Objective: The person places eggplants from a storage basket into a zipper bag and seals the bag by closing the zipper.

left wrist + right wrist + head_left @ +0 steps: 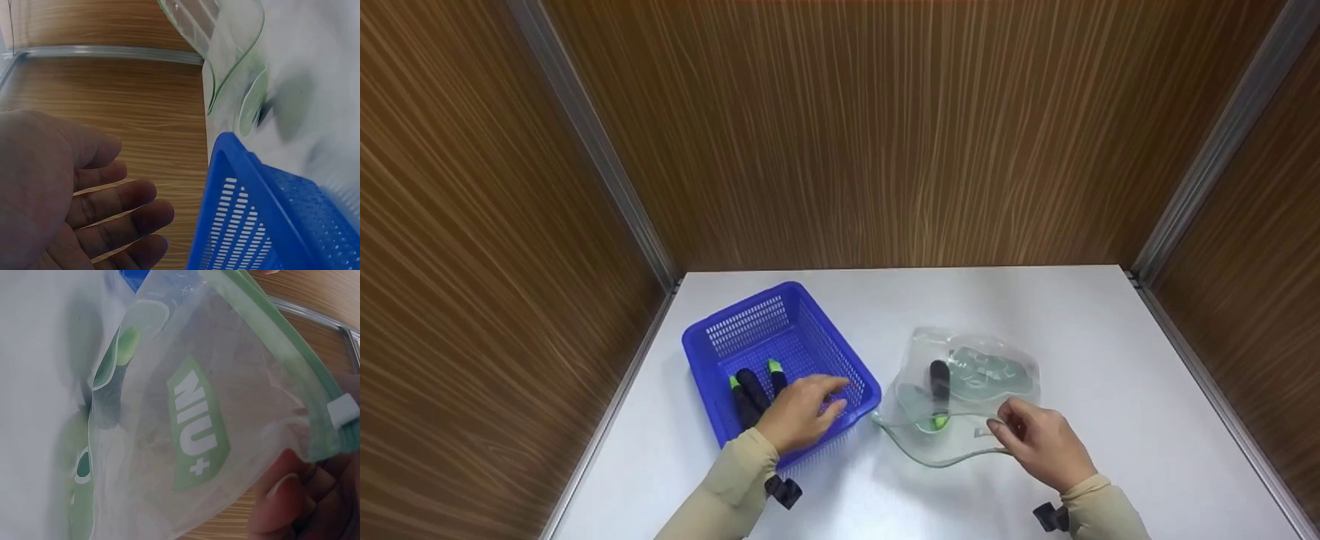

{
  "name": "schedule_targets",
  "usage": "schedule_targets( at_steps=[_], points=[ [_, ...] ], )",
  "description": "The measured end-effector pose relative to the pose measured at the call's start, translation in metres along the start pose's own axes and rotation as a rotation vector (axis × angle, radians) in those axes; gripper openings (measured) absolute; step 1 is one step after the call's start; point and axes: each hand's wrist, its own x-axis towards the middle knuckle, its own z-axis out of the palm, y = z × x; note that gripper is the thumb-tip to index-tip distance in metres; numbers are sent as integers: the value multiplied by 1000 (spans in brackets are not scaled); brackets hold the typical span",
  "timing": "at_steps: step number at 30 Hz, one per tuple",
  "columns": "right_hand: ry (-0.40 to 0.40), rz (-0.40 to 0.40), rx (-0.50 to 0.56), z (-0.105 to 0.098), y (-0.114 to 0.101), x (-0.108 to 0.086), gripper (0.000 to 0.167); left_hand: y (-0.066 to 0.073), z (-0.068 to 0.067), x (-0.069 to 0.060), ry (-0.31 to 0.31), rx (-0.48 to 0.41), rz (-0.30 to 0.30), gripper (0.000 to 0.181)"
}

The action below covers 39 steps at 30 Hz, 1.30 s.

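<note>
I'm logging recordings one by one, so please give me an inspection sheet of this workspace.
Surface: white table.
Job's things: blue basket holding at least three dark items, two showing green tips; clear bag with a similar item inside.
Clutter: nothing seen.
Left hand: above the basket, fingers relaxed, holding nothing.
Right hand: pinches the bag's edge.
Cables: none identifiable.
Surroundings: wood-grain panels, metal corner strips.

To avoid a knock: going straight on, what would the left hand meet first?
The left hand would likely meet the basket rim first; the hand's height is unclear, so it might pass over.
</note>
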Motion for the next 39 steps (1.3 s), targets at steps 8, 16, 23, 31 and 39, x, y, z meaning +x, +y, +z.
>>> schedule_targets(
  at_steps=[8, 16, 23, 31, 39],
  points=[
    [-15, 30, -7, 0, 3, -2, 26, -8, -12, -4, -8, -7, -93, 39],
    [14, 26, -14, -4, 6, 0, 24, -19, -23, 2, 21, 29, -170, 44],
    [11, 32, -4, -4, 8, 1, 24, -32, -27, 6, 41, 17, -268, 48],
    [-12, 56, -5, -1, 11, -1, 23, -47, -28, 12, 63, -20, -392, 54],
    [-17, 69, -10, -1, 11, -1, 23, -73, -27, 23, 100, 8, -451, 57]
  ],
)
